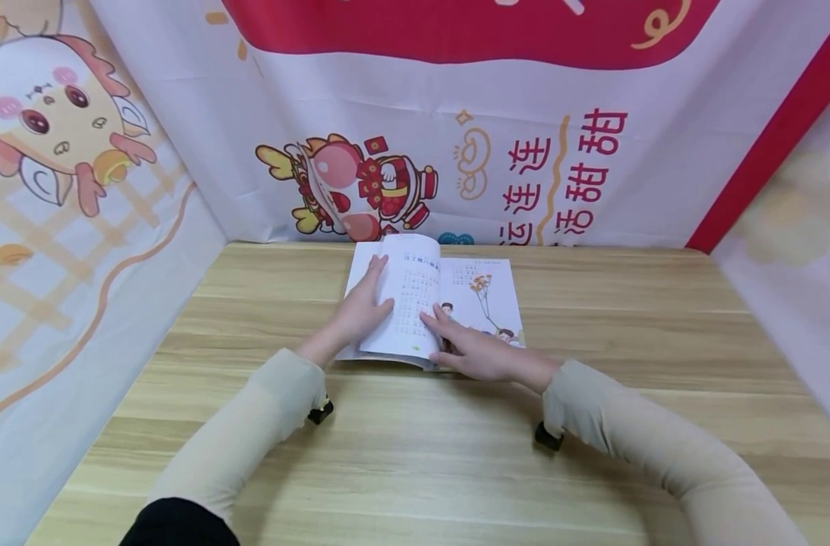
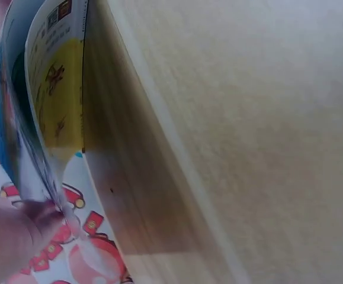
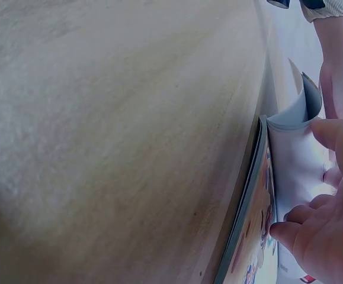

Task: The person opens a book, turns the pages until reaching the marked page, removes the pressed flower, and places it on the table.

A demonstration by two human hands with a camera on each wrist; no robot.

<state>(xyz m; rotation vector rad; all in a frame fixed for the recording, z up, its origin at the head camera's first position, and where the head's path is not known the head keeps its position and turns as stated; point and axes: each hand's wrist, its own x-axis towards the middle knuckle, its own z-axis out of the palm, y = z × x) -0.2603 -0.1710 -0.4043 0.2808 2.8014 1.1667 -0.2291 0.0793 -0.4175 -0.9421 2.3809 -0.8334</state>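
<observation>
An open book [image 1: 479, 303] with printed text and drawings lies at the far side of the table. Its left part carries a raised, curved page [image 1: 411, 303]. My left hand [image 1: 360, 307] holds the pages at the left edge, thumb over the text side. In the left wrist view the pages [image 2: 32, 136] bend together towards its fingertips, beside a yellow cover panel [image 2: 64, 100]. My right hand [image 1: 479, 353] touches the book near the spine, fingers extended. In the right wrist view its thumb [image 3: 328, 133] meets the curved page's lower edge, other fingertips beside the illustrated page.
The wood-grain table [image 1: 429, 455] stretches around the book towards the front. Behind it hangs a printed white and red cloth [image 1: 388, 98]. Another patterned cloth [image 1: 46, 265] borders the left side. Small black devices [image 1: 548, 437] sit under both wrists.
</observation>
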